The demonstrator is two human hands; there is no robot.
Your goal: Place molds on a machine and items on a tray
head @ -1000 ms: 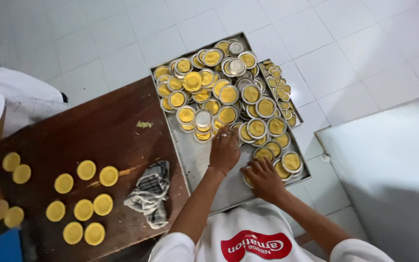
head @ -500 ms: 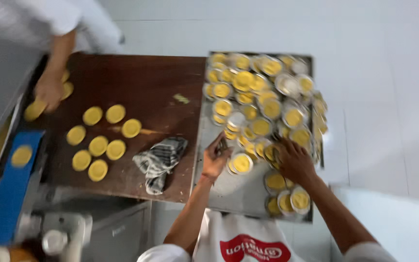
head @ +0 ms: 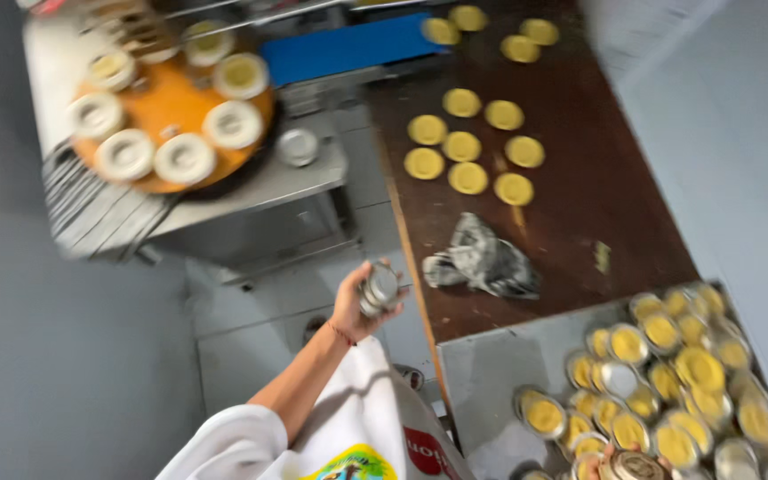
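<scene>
Your left hand [head: 362, 302] is raised beside the brown tabletop [head: 571, 213], just off its near left edge, fingers closed around a small stack of round metal tins [head: 379, 289]. The tins look thin, light and stiff, with smooth walls: likely slippery, and a nested stack can slide apart if tilted. Judgement: hold across the rim from opposite sides, stack kept level.

Your right hand [head: 628, 462] shows only at the bottom edge of the view, over the metal tray [head: 482, 373] at the near end of the tabletop. A round tin sits against the fingers, but whether they close on it you cannot tell from this view.

The tray holds a heap of tins with yellow filling [head: 668, 382], crowded and overlapping. On the tabletop, a crumpled grey cloth [head: 482, 262] lies between the tray and a group of flat yellow discs [head: 468, 151]. Left of the tabletop, well apart from it, stands a steel machine with an orange round plate [head: 171, 98] carrying white cups. View is blurred; fine detail is uncertain.
</scene>
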